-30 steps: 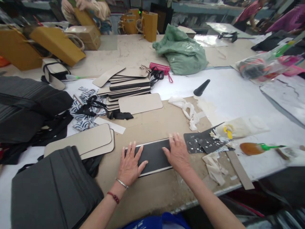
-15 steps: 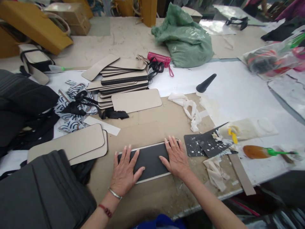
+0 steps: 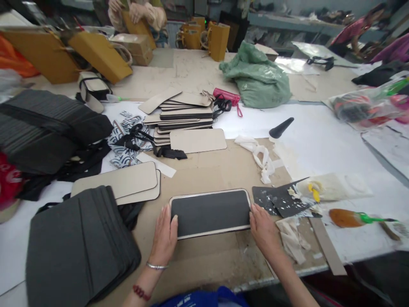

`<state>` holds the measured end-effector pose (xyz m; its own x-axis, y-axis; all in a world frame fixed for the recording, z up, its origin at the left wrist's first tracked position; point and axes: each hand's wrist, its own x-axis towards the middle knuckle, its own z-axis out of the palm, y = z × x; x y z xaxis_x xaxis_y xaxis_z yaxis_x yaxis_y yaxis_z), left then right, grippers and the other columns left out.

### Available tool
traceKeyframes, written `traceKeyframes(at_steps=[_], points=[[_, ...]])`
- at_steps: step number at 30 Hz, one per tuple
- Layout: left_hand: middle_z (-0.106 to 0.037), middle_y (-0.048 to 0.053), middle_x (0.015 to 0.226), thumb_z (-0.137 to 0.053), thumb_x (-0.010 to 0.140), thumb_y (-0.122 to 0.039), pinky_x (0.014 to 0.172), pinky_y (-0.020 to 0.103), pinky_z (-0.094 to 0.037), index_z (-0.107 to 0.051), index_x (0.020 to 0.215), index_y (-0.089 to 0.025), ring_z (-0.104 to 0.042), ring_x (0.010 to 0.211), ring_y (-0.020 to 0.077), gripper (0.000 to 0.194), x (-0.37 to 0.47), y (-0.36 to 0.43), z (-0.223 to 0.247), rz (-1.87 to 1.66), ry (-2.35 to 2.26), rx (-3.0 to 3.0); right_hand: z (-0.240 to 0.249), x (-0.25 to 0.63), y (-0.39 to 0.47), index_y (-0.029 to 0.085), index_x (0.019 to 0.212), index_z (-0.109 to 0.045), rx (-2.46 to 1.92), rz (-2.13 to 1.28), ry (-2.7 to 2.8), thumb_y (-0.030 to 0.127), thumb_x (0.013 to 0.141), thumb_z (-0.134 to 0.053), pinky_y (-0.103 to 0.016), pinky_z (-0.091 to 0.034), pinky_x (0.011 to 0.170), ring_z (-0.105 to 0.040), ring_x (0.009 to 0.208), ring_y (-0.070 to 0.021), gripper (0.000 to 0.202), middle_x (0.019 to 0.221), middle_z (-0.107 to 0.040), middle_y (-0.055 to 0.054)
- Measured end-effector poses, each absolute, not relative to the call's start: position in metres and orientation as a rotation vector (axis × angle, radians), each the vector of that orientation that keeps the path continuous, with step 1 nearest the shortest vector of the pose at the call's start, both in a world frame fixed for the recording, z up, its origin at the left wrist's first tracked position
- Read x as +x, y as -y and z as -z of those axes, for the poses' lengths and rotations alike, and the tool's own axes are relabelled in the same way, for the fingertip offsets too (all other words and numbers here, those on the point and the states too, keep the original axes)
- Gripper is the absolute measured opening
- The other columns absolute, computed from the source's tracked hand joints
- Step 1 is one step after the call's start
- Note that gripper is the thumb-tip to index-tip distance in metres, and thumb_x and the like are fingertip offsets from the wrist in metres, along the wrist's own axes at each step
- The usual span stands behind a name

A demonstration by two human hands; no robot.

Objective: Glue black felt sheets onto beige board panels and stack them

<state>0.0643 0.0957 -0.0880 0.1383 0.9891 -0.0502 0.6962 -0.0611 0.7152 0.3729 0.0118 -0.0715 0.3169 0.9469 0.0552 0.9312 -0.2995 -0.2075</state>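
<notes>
A rounded rectangular panel (image 3: 211, 213), dark grey with a pale border and thin dark rim, lies on the brown board in front of me. My left hand (image 3: 164, 232) rests against its left end, fingers stretched out and the thumb near the corner. At the right end, my right hand (image 3: 263, 226) touches the edge with its fingers extended. Neither hand is wrapped round the panel. Close to my right hand are dark scraps (image 3: 281, 200) spotted with white and a crumpled pale cloth (image 3: 292, 238). A stack of dark grey pieces (image 3: 79, 247) is left of my left hand.
Beige panels (image 3: 118, 181) lie at left; more are stacked (image 3: 187, 113) farther back. A green plastic bag (image 3: 260, 76), a black tapered object (image 3: 281, 128) and an amber bottle (image 3: 347, 217) are around the table. Another person's hands (image 3: 137, 13) hold a mustard-coloured piece at the back.
My hands have slid outward from the panel's top face to its two ends, uncovering the dark surface. The view has tilted up and shifted left, bringing another person's hands in.
</notes>
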Motion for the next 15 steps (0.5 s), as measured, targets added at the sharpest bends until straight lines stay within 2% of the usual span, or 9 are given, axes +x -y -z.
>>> traceKeyframes(at_steps=[5, 10, 13, 15], points=[[-0.030, 0.010, 0.143, -0.028, 0.089, -0.039, 0.109, 0.038, -0.024, -0.027, 0.137, -0.013, -0.027, 0.131, 0.0187, 0.055, 0.068, -0.090, 0.070, -0.630, -1.609, 1.335, 0.071, 0.368, -0.013, 0.007, 0.107, -0.055, -2.381, -0.126, 1.750, 0.028, 0.085, -0.024, -0.041, -0.036, 0.095, -0.048, 0.110, -0.0256, 0.043, 0.113, -0.056, -0.020], [-0.039, 0.008, 0.138, -0.027, 0.090, -0.040, 0.103, 0.031, -0.036, -0.035, 0.134, -0.014, -0.037, 0.126, 0.0178, 0.052, 0.066, -0.097, 0.062, -0.689, -1.557, 1.101, 0.051, 0.365, -0.017, 0.007, 0.109, -0.054, -2.279, -0.170, 1.677, 0.031, 0.083, -0.027, -0.044, -0.035, 0.096, -0.048, 0.109, -0.0275, 0.044, 0.112, -0.057, -0.020], [-0.044, 0.009, 0.135, -0.031, 0.089, -0.039, 0.100, 0.030, -0.039, -0.040, 0.130, -0.013, -0.041, 0.123, 0.0182, 0.049, 0.065, -0.095, 0.063, -0.723, -1.552, 1.094, 0.033, 0.360, -0.019, 0.014, 0.114, -0.052, -2.267, -0.456, 1.398, 0.037, 0.082, -0.033, -0.043, -0.041, 0.090, -0.051, 0.106, -0.0262, 0.044, 0.114, -0.057, -0.015], [-0.044, 0.009, 0.135, -0.034, 0.087, -0.037, 0.103, 0.032, -0.035, -0.041, 0.129, -0.014, -0.040, 0.125, 0.0185, 0.048, 0.066, -0.094, 0.063, -0.740, -1.578, 1.123, 0.025, 0.356, -0.021, 0.017, 0.116, -0.051, -2.225, -0.780, 1.022, 0.042, 0.080, -0.037, -0.039, -0.050, 0.076, -0.056, 0.097, -0.0253, 0.046, 0.116, -0.056, -0.013]])
